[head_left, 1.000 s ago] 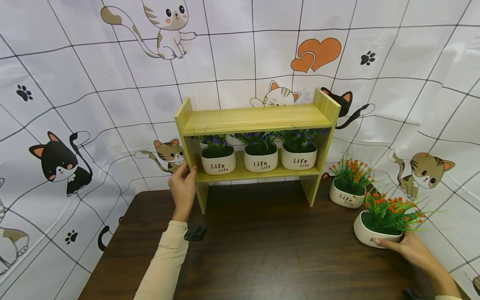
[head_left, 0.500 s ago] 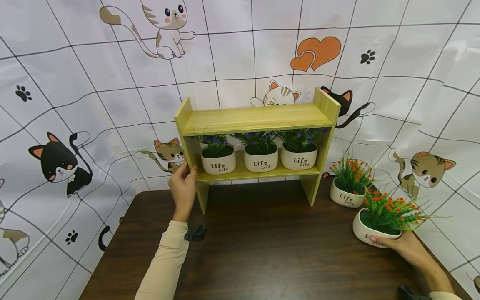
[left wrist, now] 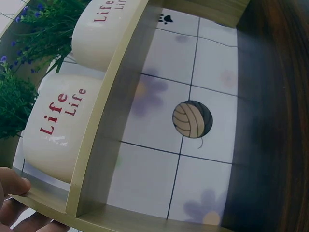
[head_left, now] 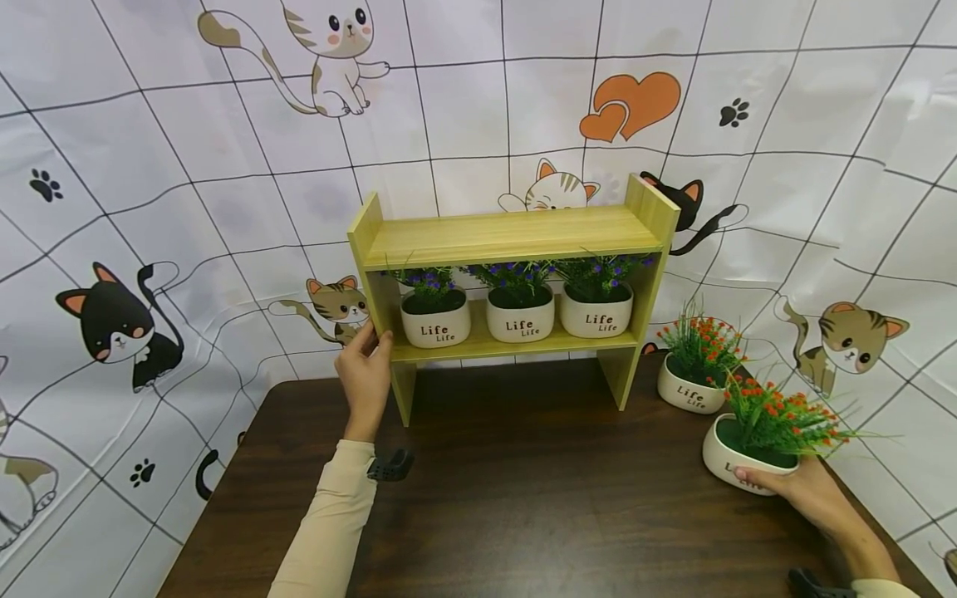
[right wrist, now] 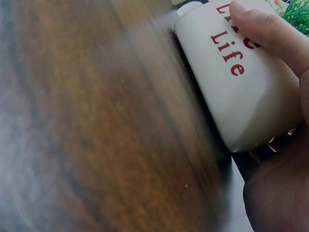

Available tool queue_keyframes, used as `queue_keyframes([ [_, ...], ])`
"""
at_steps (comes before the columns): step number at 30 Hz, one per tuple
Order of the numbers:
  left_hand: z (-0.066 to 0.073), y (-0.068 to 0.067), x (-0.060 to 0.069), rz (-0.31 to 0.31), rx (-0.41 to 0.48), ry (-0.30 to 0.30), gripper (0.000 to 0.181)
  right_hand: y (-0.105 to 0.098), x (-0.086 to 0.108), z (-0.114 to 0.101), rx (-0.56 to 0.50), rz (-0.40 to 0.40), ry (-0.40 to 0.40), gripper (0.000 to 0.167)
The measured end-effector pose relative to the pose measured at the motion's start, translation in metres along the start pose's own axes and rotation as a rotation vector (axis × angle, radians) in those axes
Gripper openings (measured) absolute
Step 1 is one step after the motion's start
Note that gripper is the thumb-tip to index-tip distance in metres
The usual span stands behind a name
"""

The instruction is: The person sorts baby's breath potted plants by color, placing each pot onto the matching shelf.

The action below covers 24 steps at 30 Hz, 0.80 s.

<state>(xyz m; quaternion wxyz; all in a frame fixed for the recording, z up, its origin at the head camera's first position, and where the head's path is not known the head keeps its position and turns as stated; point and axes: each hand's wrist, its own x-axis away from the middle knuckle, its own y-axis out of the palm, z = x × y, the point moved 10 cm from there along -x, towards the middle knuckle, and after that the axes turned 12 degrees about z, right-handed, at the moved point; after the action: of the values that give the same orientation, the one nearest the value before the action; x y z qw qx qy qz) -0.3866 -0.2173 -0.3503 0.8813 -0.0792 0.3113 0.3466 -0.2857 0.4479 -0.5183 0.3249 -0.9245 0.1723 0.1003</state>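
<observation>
My left hand (head_left: 364, 382) pinches the left side panel of a small wooden shelf (head_left: 516, 232). The left wrist view has its thumb (left wrist: 14, 182) on the panel's inner face and the fingers outside. At the right, my right hand (head_left: 811, 498) holds a potted plant (head_left: 748, 461) with orange flowers, a cream pot marked "Life". In the right wrist view the thumb (right wrist: 270, 31) lies across the lettering on the pot (right wrist: 231, 92); the other fingers are mostly hidden behind it. The pot's base sits at or very near the tabletop.
Three cream pots with purple flowers, the middle one (head_left: 520, 320) among them, stand on the shelf's lower board. Another orange-flowered pot (head_left: 691, 390) stands right of the shelf, close behind the held one. The dark wooden table (head_left: 523, 507) meets a cat-print wall covering (head_left: 463, 108).
My right hand and the orange-flowered plant have shifted slightly left. The left hand stays on the shelf panel, and the shelf has not moved.
</observation>
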Motion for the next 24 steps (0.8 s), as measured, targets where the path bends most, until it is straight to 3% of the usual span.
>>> queue_keyframes([
  [14,-0.002,-0.001,0.000,0.016,-0.009,0.011,0.034,0.003,-0.007,0.008,0.111,-0.086,0.190,0.121],
  [24,-0.001,0.000,0.001,0.014,-0.006,0.016,0.037,0.006,-0.008,-0.008,0.092,-0.061,0.189,0.121],
])
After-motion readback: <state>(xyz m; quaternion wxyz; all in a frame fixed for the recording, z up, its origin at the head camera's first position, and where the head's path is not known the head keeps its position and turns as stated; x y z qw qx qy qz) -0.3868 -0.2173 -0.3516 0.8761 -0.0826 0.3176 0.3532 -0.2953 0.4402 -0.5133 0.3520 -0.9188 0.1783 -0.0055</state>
